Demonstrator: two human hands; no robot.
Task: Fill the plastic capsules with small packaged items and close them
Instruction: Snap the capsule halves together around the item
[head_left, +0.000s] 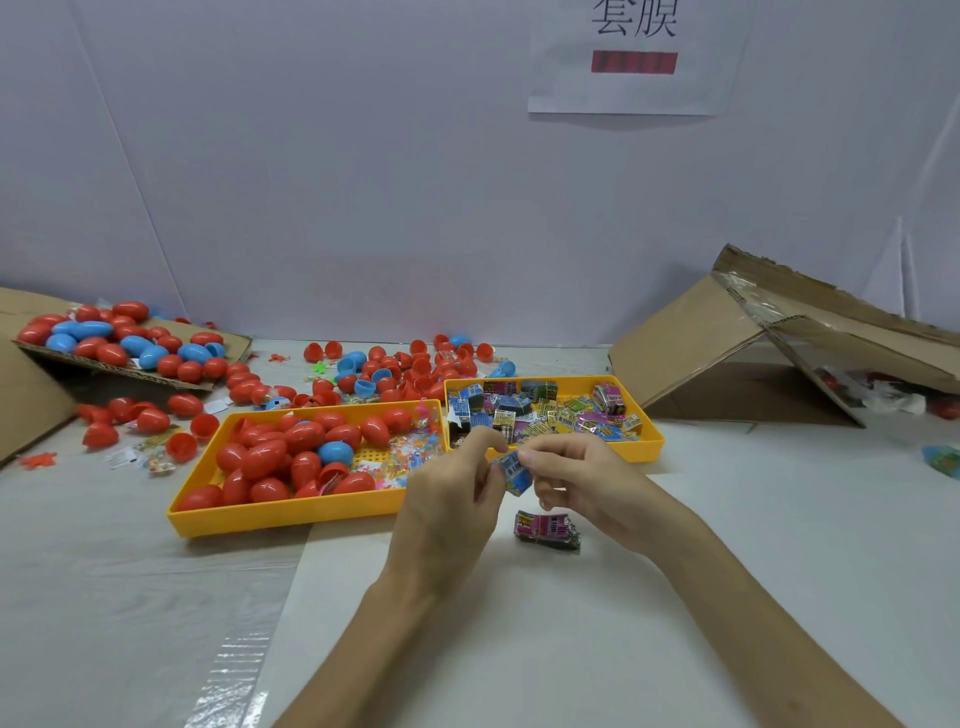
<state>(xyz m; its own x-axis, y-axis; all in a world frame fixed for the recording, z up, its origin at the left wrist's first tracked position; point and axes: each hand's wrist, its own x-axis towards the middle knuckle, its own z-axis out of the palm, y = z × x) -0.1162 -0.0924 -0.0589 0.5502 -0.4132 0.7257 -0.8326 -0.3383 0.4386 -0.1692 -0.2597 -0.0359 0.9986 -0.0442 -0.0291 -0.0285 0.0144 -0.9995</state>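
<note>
Both hands meet over the table in front of the trays. My left hand (452, 493) and my right hand (576, 483) pinch a small blue packaged item (515, 470) between their fingertips. A pink packaged bundle (548, 529) lies on the table just below them. The right yellow tray (655, 436) holds several small colourful packets (545, 410). The left yellow tray (280, 512) holds several red capsules (265, 460), one blue capsule (335, 451) and small clear bags of trinkets.
Loose red and blue capsules and halves (395, 369) lie scattered behind the trays. A cardboard flap (130, 345) at far left carries more capsules. An opened cardboard box (769, 358) lies at right. A white wall stands behind the table.
</note>
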